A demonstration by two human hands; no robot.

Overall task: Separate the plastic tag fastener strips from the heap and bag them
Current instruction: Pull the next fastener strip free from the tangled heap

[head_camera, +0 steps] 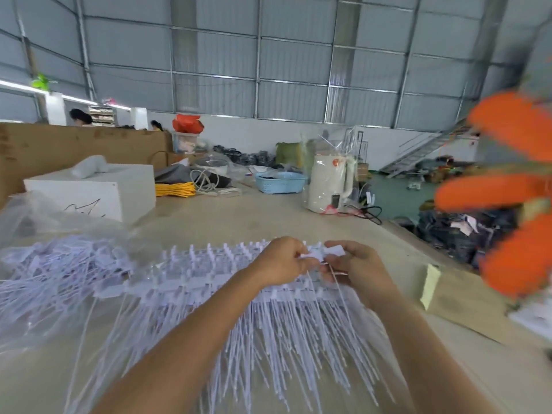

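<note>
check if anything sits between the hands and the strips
Nothing visible does: the left hand and right hand already pinch the top edge of the strips, which lie on the table.

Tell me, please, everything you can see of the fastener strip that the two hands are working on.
The fastener strip is pale, translucent white plastic: a long bar with rows of small paddle heads along its far edge and many thin filaments fanning toward the person. It lies flat across the table, right of the loose heap. At its right end the left hand and right hand pinch a few heads and filaments.
</note>
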